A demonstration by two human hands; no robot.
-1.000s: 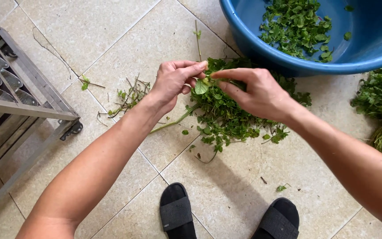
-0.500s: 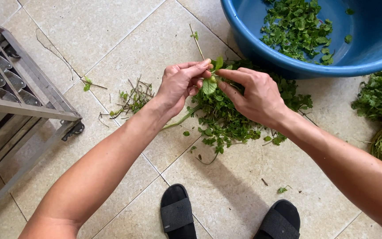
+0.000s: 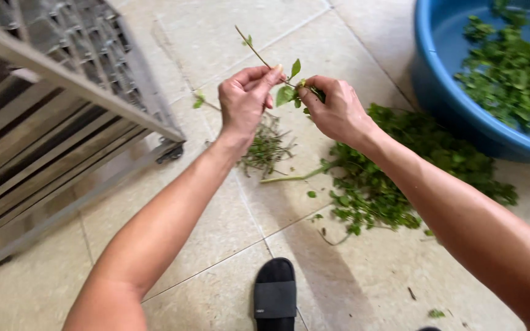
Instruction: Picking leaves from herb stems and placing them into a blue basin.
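Sandal (image 3: 275, 295) nearest me, I am squatting over the herb pile (image 3: 394, 178). Above its left edge my left hand (image 3: 245, 98) is pinching a thin sprig (image 3: 259, 52), lifted higher off the pile than a moment ago, while my right hand (image 3: 334, 110) is nipping its leaves (image 3: 286, 93) loose. Left of the pile stripped stems (image 3: 268, 147) are lying; beyond it the blue basin (image 3: 437, 86) is holding picked greens; a metal rack (image 3: 62, 110) is standing far left.
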